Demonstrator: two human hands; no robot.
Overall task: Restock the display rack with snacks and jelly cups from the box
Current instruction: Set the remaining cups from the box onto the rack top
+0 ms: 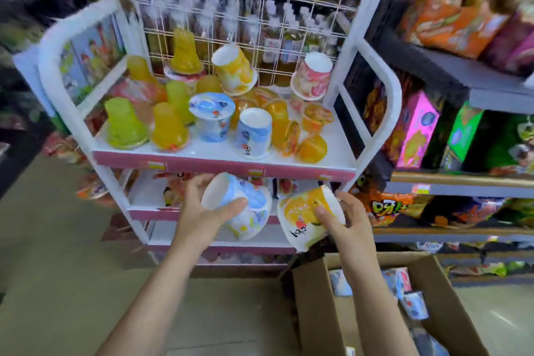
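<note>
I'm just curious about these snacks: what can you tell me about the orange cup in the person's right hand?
The orange cup looks like a white plastic tub printed with orange fruit and dark lettering. It is tilted, its wide rim down and to the left. The right hand grips it, fingers curled round its side. It is held in front of the rack, below the top shelf, above the cardboard box.

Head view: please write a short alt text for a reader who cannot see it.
A person holds a blue cup in the left hand and an orange cup in the right hand, below the top shelf of a white rack crowded with jelly cups. A cardboard box with more cups stands at lower right.
</note>
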